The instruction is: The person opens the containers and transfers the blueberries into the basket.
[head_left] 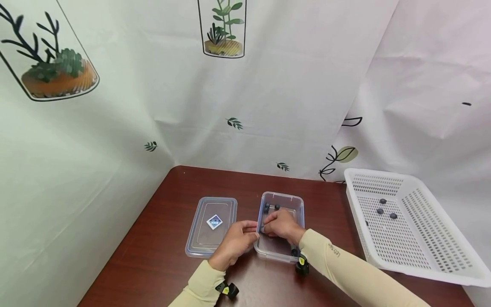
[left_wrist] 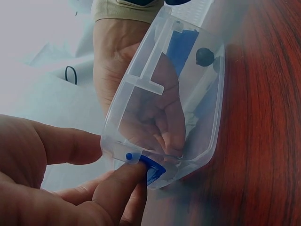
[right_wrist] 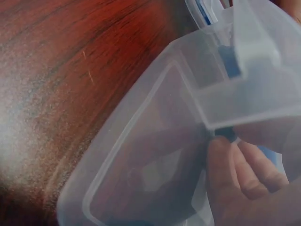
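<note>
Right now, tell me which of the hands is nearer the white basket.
Right. The right hand reaches inside the clear container, left of the basket; the left hand touches that container's left wall, farther off.

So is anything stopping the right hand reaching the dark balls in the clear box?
Nothing visible: the right hand is inside the open clear box, apparently pinching a dark ball. The lid lies off to the left.

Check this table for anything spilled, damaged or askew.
I see no spill or damage. The white basket looks slightly off: its near right corner seems to overhang the edge of the table. The clear container stands upright.
</note>
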Motion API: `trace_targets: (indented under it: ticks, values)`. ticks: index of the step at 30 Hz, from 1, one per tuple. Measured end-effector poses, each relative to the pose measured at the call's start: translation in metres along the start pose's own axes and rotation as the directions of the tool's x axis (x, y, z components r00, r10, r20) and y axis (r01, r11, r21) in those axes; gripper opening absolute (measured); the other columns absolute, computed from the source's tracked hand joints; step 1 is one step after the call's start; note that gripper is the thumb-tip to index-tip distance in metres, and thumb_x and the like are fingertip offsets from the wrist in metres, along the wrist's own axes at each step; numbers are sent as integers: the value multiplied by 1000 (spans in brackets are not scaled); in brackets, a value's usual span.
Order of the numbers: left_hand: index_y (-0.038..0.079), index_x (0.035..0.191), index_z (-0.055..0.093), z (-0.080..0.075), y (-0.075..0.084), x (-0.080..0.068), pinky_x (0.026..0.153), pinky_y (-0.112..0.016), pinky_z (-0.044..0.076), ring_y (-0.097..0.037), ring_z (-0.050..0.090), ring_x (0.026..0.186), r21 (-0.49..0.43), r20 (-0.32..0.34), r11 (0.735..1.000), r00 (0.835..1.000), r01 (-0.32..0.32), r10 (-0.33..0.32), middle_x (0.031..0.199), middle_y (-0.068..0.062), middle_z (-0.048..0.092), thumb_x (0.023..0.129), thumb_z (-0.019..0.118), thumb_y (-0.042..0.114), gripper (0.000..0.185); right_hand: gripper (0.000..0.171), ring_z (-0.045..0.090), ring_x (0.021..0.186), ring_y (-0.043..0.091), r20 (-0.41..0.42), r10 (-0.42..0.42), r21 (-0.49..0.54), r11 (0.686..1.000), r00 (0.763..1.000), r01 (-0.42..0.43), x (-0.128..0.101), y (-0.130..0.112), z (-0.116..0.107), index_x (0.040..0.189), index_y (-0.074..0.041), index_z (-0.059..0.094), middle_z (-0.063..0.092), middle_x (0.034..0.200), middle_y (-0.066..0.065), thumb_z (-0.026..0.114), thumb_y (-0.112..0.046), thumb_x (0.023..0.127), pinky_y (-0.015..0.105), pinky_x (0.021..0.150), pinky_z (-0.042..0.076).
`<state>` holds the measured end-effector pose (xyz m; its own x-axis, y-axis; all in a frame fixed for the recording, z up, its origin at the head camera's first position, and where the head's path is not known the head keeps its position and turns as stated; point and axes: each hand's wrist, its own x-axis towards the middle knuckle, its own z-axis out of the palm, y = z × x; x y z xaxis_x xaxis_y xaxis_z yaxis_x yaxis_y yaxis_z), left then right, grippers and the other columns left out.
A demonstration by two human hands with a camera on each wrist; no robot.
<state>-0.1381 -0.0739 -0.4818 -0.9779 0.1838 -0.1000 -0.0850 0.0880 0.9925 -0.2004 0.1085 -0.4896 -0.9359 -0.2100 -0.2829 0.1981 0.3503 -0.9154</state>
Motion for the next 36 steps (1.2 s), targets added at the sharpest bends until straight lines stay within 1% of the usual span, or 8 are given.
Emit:
trace_targets:
  ticks: [6,12,18,23,26,30,33,36]
  values:
    - [-16,131,62,1,-1,1,84,-29,56,-25,67,107,15,-4,1000,1000,9,-9,122,-30,69,93,66,-2,40,19,72,76,14,4,-6,11,1000,1000,6,-3,-5,-8,100,5,78,77,91,10,83,1,82,36,73,65]
    - [-15,132,61,2,-1,1,86,-31,58,-26,68,109,20,-12,1000,1000,11,-11,124,-30,69,93,67,0,42,28,77,90,19,3,-31,134,991,1000,30,-5,-16,-27,112,11,74,77,103,17,81,-1,87,45,88,64]
    - [-15,131,62,3,0,1,83,-28,58,-24,67,106,15,-19,1000,1000,13,-13,123,-30,68,92,67,0,42,36,76,93,17,-82,-43,82,995,996,50,-10,-29,-53,120,4,76,80,108,10,83,-12,88,36,86,63]
    - [-15,131,62,3,1,1,82,-28,57,-24,66,106,12,-23,1000,1000,16,-16,123,-31,68,91,68,0,43,41,76,99,19,-129,-45,162,985,991,66,-22,-44,-85,127,4,73,81,110,7,82,-11,90,37,93,62]
    - [-15,131,62,2,0,0,82,-29,58,-23,67,105,18,-25,1000,999,21,-20,123,-30,68,92,68,1,43,35,77,97,14,-146,-57,245,965,988,92,-30,-49,-110,124,0,75,82,103,2,82,-9,91,33,93,62]
    - [-15,132,62,2,0,1,80,-29,58,-22,67,103,16,-28,999,999,33,-33,123,-30,68,93,68,1,43,20,77,92,8,-158,-101,366,918,982,153,-45,-50,-148,110,-14,81,81,96,-6,78,-3,94,27,90,61]
    - [-15,132,62,1,-1,1,82,-30,58,-22,67,104,19,-30,999,999,33,-33,123,-30,68,92,68,1,43,25,78,92,6,-178,-128,424,885,976,194,-59,-47,-179,100,-23,81,81,96,-7,74,1,96,24,88,61]
    - [-15,132,63,1,0,1,84,-31,58,-24,66,107,31,-30,999,999,25,-25,123,-30,68,92,68,1,42,29,77,92,5,-212,-127,467,858,969,215,-73,-37,-208,96,-24,81,82,97,-6,72,3,97,22,87,61]
